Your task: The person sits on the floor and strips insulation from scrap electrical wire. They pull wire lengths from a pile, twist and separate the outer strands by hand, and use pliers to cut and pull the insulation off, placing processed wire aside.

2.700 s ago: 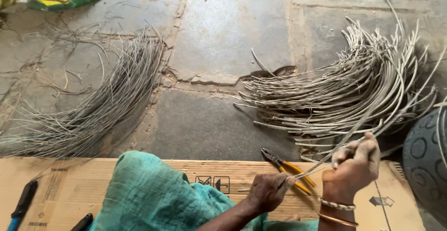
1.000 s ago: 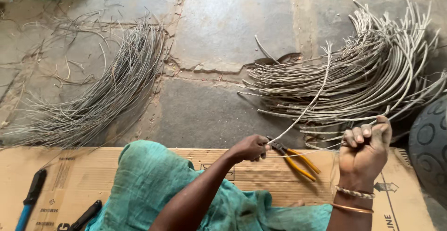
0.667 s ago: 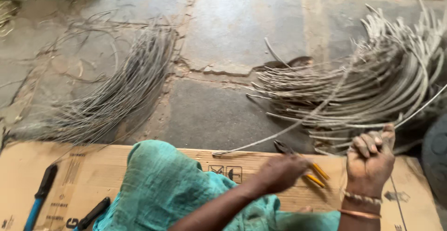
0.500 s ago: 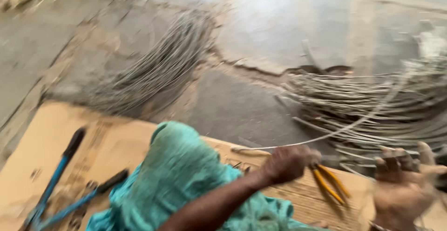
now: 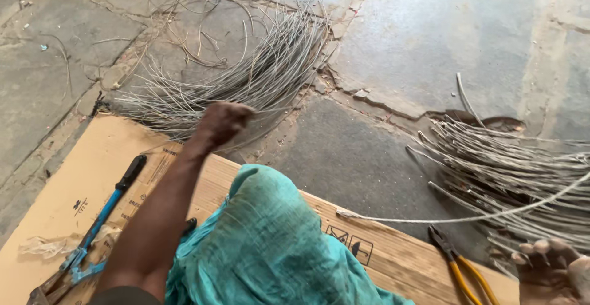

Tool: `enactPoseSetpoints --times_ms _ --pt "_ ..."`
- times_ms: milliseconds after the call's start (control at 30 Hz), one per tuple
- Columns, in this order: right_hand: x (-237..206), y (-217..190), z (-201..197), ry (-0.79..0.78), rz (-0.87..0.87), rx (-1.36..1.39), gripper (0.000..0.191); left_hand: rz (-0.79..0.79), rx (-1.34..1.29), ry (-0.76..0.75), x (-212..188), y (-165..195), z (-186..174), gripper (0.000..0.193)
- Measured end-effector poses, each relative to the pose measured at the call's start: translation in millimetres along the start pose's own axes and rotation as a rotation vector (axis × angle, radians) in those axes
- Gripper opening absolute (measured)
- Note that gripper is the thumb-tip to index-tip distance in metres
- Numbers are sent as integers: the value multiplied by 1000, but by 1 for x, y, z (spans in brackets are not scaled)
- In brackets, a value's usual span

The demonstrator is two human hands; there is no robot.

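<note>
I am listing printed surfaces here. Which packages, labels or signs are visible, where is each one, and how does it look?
Flattened cardboard box: on the stone floor under the person, flat, brown, with black print.
Handling symbols: on the cardboard beside the teal cloth, small black squares.
No screens or signs.

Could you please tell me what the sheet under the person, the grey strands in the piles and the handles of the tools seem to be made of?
The flat brown sheet looks like matte corrugated cardboard with printed symbols. The thin grey curved strands appear to be dull metal wire holding stiff bends. The yellow-handled pliers and blue-handled long cutter seem coated in smooth plastic or rubber over dark metal.
</note>
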State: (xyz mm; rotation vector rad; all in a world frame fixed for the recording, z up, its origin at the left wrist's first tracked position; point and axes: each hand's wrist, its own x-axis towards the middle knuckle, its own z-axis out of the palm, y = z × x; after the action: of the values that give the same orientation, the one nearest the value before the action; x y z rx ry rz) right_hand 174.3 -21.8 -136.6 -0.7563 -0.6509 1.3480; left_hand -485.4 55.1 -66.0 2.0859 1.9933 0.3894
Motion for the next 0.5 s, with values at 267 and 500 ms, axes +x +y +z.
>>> enactPoseSetpoints --times_ms 267,500 --pt "8 7 -24 14 70 -138 44 -212 240 204 -42 -56 15 15" --pt "5 9 -7 290 66 -63 24 9 50 273 -5 6 71 20"
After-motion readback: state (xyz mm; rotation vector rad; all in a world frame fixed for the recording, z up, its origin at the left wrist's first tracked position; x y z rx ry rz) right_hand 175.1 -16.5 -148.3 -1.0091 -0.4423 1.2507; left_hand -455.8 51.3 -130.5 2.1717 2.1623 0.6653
